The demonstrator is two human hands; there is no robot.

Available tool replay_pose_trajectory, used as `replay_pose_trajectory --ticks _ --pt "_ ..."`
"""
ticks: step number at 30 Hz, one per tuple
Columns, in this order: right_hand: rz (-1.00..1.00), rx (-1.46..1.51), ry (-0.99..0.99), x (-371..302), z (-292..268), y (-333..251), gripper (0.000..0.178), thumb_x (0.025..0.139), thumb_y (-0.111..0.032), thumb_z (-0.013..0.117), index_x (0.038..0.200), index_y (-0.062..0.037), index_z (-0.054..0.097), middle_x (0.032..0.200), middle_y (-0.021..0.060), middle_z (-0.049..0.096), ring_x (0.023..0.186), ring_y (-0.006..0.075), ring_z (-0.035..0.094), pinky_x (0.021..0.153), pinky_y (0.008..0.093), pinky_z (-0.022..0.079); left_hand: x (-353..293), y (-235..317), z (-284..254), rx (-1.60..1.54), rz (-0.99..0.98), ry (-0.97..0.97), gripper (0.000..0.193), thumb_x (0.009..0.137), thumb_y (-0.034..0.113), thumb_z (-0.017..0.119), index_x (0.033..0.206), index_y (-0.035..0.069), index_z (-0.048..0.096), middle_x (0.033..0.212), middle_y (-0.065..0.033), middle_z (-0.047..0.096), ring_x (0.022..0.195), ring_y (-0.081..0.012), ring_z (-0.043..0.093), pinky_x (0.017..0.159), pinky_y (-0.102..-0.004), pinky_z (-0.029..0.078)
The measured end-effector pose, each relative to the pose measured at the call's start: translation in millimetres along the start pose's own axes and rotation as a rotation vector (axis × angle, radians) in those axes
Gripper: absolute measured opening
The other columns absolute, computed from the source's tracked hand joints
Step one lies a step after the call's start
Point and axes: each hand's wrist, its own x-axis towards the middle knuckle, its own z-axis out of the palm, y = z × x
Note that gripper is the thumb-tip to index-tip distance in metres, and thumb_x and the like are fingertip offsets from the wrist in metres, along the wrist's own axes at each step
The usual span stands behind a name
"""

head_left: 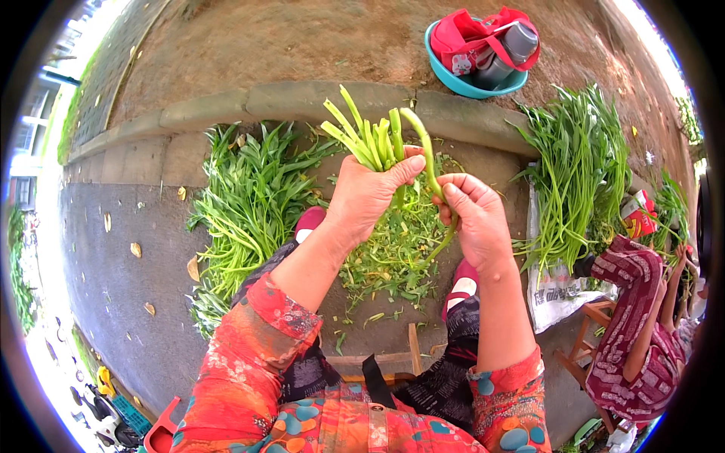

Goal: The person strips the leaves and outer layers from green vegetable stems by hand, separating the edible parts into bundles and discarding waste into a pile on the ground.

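2 hands, both in use. Left hand (361, 189) closed round 1 bundle of smooth cut green stems (370, 143), overlapping, can't count exactly; right hand (477, 219) pinches 1 curved stem (427, 147) between thumb and fingers. Below both hands: 1 loose scatter of leafy trimmings (393, 249), 2 dark-red shoes (465, 273) beside it. Left of left hand: 1 heap of narrow-leaved greens (245, 204). Right of right hand: 1 similar heap (578, 174), partly on 1 white sack (550, 298). Beyond both hands: 1 round blue plastic basin (470, 91) holding 1 red bag (455, 47), 1 grey cylindrical bottle (495, 74).
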Motion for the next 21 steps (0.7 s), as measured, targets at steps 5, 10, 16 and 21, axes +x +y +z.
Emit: replay_pose_trajectory --ticks 5,10,16,21 --pt "-0.014 -0.088 -0.037 0 5 6 0.011 0.091 -0.009 0.058 0.097 -0.0015 0.064 0.078 -0.0009 0.062 0.065 0.0037 0.048 0.059 0.0192 0.040 0 1 2 -0.027 -0.001 -0.004 0.020 0.082 0.006 0.070 0.100 0.000 0.063 0.091 -0.0055 0.067 0.082 -0.0140 0.061 0.076 -0.0285 0.048" --pt "-0.206 -0.385 0.090 5 -6 3 0.011 0.088 -0.008 0.062 0.093 0.0000 0.067 0.077 -0.0043 0.059 0.070 0.0024 0.047 0.061 0.0195 0.040 -3 -1 0 0.195 0.012 -0.080 0.022 0.077 0.006 0.075 0.096 0.001 0.065 0.089 -0.0035 0.067 0.079 -0.0127 0.061 0.074 -0.0277 0.049" --pt "-0.311 -0.265 0.172 -2 -4 -17 0.015 0.088 -0.007 0.063 0.099 0.0016 0.066 0.088 0.0003 0.065 0.079 0.0037 0.056 0.071 0.0194 0.046 -5 -2 0 0.329 -0.040 -0.120 0.025 0.073 0.009 0.080 0.093 0.002 0.067 0.085 -0.0018 0.066 0.078 -0.0096 0.060 0.072 -0.0262 0.049" --pt "-0.342 -0.305 0.142 -3 -9 -17 0.014 0.087 -0.008 0.065 0.097 0.0011 0.066 0.087 -0.0006 0.065 0.077 0.0034 0.056 0.069 0.0187 0.045 -4 -2 3 0.390 -0.031 -0.103 0.022 0.072 0.009 0.080 0.089 0.002 0.067 0.081 -0.0002 0.066 0.074 -0.0083 0.059 0.069 -0.0255 0.048"
